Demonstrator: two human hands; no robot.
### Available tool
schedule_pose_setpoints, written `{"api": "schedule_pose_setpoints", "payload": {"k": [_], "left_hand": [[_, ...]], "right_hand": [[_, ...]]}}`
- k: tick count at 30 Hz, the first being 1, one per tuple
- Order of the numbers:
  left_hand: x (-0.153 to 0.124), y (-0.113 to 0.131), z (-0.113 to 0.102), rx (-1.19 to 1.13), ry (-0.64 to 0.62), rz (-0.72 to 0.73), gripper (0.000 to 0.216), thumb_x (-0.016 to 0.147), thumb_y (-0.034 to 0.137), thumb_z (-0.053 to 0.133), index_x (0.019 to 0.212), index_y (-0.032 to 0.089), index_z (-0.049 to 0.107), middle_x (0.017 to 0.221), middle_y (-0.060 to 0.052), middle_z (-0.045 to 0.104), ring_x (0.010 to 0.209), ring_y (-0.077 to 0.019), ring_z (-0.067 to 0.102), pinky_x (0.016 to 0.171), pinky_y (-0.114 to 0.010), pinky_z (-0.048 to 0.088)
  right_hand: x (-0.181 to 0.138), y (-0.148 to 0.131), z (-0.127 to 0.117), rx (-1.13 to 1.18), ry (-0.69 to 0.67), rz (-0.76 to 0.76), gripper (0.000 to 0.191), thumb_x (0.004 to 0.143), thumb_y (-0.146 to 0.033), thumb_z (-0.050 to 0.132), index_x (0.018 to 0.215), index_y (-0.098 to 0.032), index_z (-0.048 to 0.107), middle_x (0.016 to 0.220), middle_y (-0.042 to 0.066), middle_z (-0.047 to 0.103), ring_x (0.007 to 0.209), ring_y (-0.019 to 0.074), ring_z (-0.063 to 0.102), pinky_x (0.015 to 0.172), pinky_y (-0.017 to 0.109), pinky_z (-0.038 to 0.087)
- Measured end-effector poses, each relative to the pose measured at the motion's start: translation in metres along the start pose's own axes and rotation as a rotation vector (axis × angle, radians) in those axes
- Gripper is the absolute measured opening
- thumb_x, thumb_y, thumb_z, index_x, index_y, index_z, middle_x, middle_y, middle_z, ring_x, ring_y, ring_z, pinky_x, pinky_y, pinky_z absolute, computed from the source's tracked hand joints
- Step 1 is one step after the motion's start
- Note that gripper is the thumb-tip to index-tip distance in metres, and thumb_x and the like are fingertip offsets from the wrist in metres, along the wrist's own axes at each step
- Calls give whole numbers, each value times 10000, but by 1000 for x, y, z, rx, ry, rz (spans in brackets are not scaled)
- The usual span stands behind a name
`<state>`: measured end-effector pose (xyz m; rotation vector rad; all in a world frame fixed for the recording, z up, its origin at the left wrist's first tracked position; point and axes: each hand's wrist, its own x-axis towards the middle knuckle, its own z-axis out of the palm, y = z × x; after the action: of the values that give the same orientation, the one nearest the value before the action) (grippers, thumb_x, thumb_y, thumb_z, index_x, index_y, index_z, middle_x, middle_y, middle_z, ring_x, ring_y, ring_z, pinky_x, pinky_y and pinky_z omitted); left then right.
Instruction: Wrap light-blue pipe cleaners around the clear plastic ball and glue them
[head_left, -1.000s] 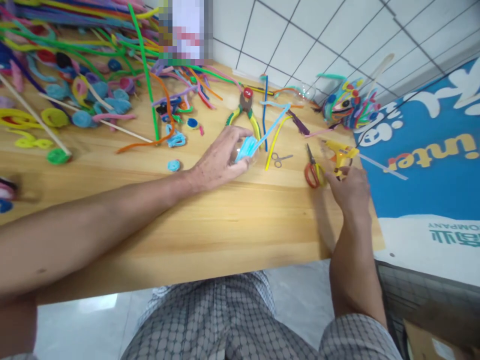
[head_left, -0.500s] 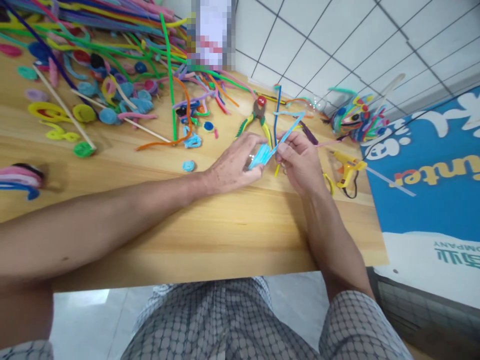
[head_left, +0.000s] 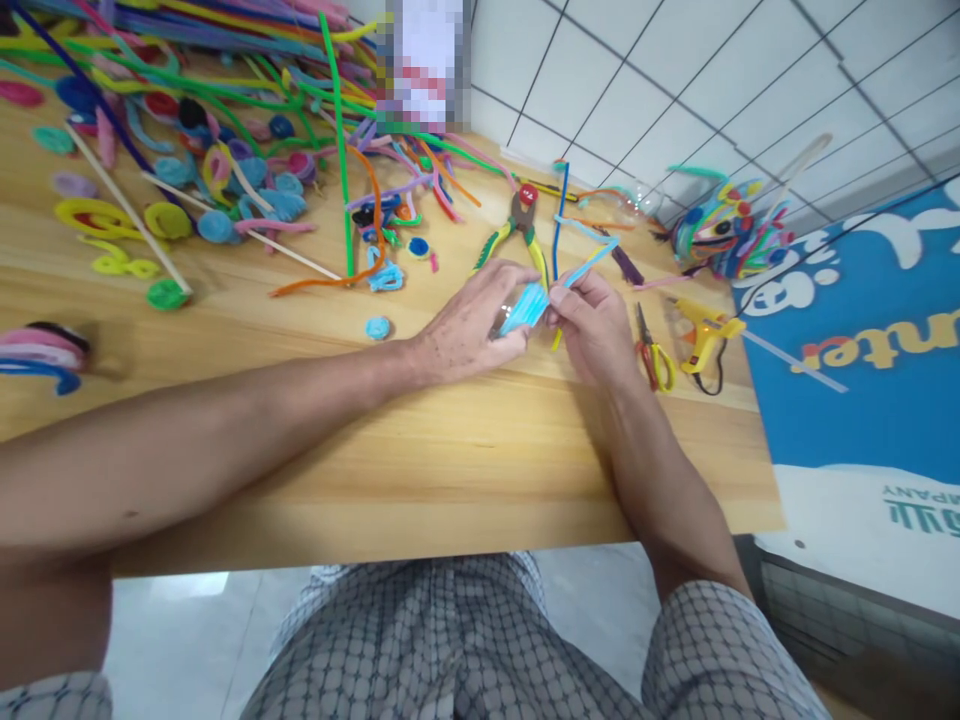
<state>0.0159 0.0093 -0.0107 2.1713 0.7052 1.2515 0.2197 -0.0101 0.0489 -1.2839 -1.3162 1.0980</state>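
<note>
Between the thumb and fingers of my left hand (head_left: pixel 474 318) is a light blue pipe cleaner coil (head_left: pixel 527 308), its strands lying side by side around something clear and shiny that I cannot make out. The fingers of my right hand (head_left: pixel 600 325) pinch the strand right beside the coil. From there the pipe cleaner's bent free length (head_left: pixel 594 262) sticks up and folds back to the left. Just beyond my hands lie pliers (head_left: pixel 523 212) with green and yellow handles, and a dark blue pipe cleaner (head_left: pixel 561 215).
Scissors (head_left: pixel 655 362) and a yellow glue gun (head_left: pixel 705 332) lie to the right. A colourful pipe cleaner figure (head_left: pixel 712 235) stands near the tiled wall (head_left: pixel 660 90). Loose pipe cleaners (head_left: pixel 225 60), coiled pieces and wooden sticks (head_left: pixel 131 210) crowd the left back.
My right hand has come in closer to the coil, and the free length has swung lower. The scissors show more fully beside my right wrist. The view has shifted slightly.
</note>
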Motion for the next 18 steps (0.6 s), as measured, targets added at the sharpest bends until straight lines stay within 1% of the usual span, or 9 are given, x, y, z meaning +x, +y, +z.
{"api": "schedule_pose_setpoints", "payload": {"k": [5,10,13,18], "left_hand": [[0,0,-2,-2,-8,21,639,882,179,665,1514,228,582,1477,-139,699,1417,-319,665,1197,-510,619],[-1,0,-3,-4,-12,31,632,886,192,665,1513,216,583,1477,-148,691,1410,-322,665,1192,-510,622],[-1,0,-3,0,-19,17,634,881,185,669,1508,236,586,1486,-131,691,1414,-315,661,1200,-504,615],[-1,-1,-5,-8,-23,42,604,905,182,661,1503,227,580,1483,-130,691,1410,-304,661,1192,-487,613]], "right_hand": [[-1,1,3,63,-11,10,527,658,-613,1045,853,-277,690,742,-57,607,642,128,537,614,299,472],[-2,0,6,39,4,25,539,638,-633,1042,836,-282,683,735,-52,608,654,140,532,627,312,473],[-3,0,6,33,1,25,546,644,-631,1039,835,-277,670,738,-49,593,660,142,533,631,316,473],[-2,3,6,70,-7,0,558,647,-630,1062,819,-266,675,720,-57,608,647,127,525,615,294,458]]}}
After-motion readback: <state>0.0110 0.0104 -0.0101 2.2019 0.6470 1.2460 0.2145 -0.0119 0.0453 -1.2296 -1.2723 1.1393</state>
